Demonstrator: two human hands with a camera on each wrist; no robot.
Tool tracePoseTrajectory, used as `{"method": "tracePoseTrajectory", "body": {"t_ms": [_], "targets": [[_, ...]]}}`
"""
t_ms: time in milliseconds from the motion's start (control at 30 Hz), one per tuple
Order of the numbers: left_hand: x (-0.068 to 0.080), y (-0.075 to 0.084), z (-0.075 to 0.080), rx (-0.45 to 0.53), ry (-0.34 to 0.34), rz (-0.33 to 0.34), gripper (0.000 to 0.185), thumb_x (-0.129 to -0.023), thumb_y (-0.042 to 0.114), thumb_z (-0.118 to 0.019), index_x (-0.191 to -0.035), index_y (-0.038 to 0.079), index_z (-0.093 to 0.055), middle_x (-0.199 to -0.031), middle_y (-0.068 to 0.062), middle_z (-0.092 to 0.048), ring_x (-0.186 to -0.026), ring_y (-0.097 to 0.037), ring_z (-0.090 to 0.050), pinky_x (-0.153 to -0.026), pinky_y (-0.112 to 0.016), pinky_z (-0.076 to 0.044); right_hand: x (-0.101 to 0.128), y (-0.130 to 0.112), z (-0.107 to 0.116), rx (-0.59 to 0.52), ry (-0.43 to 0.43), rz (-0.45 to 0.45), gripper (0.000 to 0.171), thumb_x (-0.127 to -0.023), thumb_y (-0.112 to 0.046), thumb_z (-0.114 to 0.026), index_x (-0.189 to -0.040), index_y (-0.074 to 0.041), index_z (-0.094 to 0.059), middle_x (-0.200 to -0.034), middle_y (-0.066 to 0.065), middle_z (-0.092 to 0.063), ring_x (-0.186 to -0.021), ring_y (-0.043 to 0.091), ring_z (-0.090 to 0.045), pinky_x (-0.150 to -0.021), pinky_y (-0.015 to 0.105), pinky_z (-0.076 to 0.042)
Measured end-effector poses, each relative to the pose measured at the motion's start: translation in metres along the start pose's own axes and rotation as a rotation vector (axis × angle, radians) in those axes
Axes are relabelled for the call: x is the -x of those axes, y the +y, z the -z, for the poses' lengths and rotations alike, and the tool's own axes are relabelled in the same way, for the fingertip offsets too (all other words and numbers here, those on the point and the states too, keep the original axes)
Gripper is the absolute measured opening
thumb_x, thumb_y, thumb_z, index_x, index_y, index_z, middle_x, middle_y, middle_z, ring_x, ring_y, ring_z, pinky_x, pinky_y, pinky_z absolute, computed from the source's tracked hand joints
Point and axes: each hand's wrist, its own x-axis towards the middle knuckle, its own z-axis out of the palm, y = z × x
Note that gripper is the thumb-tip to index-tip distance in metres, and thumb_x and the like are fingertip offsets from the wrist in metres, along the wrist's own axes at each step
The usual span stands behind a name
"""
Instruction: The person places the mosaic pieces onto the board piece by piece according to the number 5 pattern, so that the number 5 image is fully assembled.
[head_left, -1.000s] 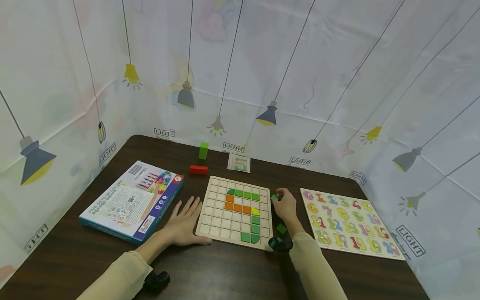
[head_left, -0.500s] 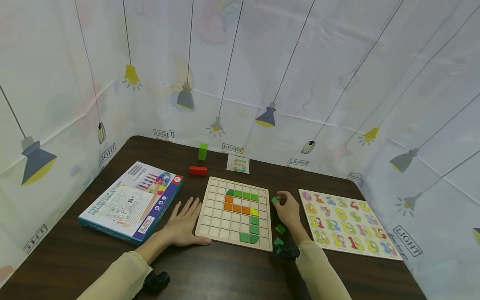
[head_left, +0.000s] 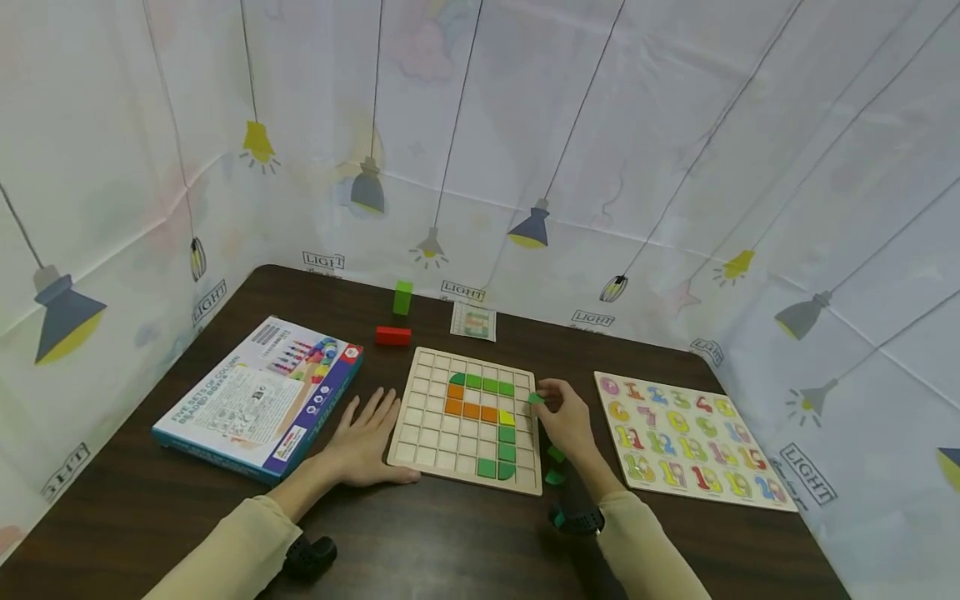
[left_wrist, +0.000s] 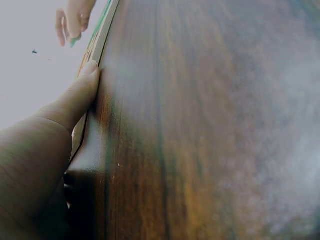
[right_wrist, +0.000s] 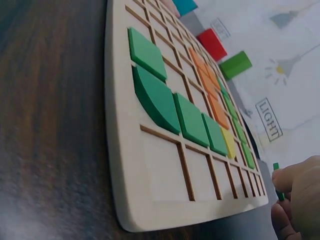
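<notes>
So nearest the camera are the two sleeves, and a couple of loose green tiles (head_left: 556, 465) sit on the dark tabletop (head_left: 450, 542) just off the near right corner of the grid board (head_left: 427, 421), tucked beside the right forearm. The left hand (head_left: 365, 442) lies flat on the tabletop, fingers spread and straight, with the thumb (left_wrist: 80, 95) up against the board's left edge, looks like it's just steadying it.

The right hand (head_left: 564, 419) is at the board's right edge, pinching a small green tile (head_left: 535, 398) between thumb and fingertips; the tile hangs just over the edge, level with the orange row (head_left: 468, 410). In the wrist view you only catch a sliver of it (right_wrist: 277, 181) poking out of the fingers.

On the board there's a green run across the top, orange under it, one yellow tile (head_left: 509, 417), then green going down the right side to a rounded corner piece.

My read: this is the carry-and-place step. Next bit needs lining the tile square over an open cell and dropping it in flat without nudging its neighbours.

Further out: a boxed game (head_left: 258, 396) on the left, a number puzzle (head_left: 693, 442) on the right, then a red block (head_left: 393, 335), a green block (head_left: 402, 297) and a pattern card (head_left: 473, 321) near the far wall.
</notes>
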Motion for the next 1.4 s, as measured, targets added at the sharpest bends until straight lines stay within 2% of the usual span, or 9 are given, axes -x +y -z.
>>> {"method": "tracePoseTrajectory", "body": {"t_ms": [233,567,800,1033,1400], "targets": [[-0.001,0.0,0.001,-0.001,0.0,0.003,0.123,-0.067,0.086,-0.048,-0.151,0.003,-0.013,-0.157,-0.013,-0.003,-0.143,-0.03,0.004,-0.109,-0.056,0.007,0.013,-0.011,-0.006,0.011,-0.06,0.131,0.037,-0.085,-0.001,-0.067,-0.12,0.0,-0.057,-0.1,0.008,-0.064,-0.087,0.021,-0.061,-0.072,0.035,-0.05],[-0.001,0.002,0.005,0.013,-0.007,-0.008,0.123,-0.068,0.084,-0.051,-0.15,0.0,-0.015,-0.157,-0.017,-0.005,-0.143,-0.032,0.003,-0.108,-0.055,0.007,0.032,-0.032,-0.017,-0.057,-0.169,0.296,0.038,-0.08,0.004,-0.07,-0.117,0.003,-0.058,-0.095,0.01,-0.064,-0.088,0.023,-0.062,-0.071,0.04,-0.053],[0.0,0.001,0.003,0.012,-0.001,-0.003,0.123,-0.067,0.086,-0.048,-0.151,0.002,-0.013,-0.157,-0.014,-0.004,-0.143,-0.03,0.004,-0.109,-0.055,0.008,0.043,-0.04,-0.026,-0.038,-0.254,0.392,0.041,-0.079,0.001,-0.073,-0.118,0.002,-0.058,-0.095,0.008,-0.064,-0.085,0.02,-0.063,-0.069,0.032,-0.054],[0.0,0.001,0.004,0.01,-0.019,0.003,0.124,-0.066,0.086,-0.048,-0.151,0.002,-0.013,-0.157,-0.015,-0.004,-0.143,-0.031,0.004,-0.109,-0.054,0.009,0.052,-0.051,-0.032,0.023,-0.348,0.439,0.041,-0.081,-0.004,-0.073,-0.119,0.0,-0.057,-0.097,0.004,-0.064,-0.079,0.015,-0.062,-0.068,0.028,-0.053],[0.001,0.003,0.005,-0.006,0.002,-0.002,0.122,-0.069,0.083,-0.051,-0.15,-0.001,-0.016,-0.156,-0.017,-0.007,-0.143,-0.032,0.001,-0.109,-0.055,0.005,0.06,-0.063,-0.037,0.116,-0.412,0.459,0.039,-0.081,-0.011,-0.075,-0.116,-0.006,-0.06,-0.094,-0.003,-0.063,-0.08,0.009,-0.058,-0.07,0.025,-0.05]]}}
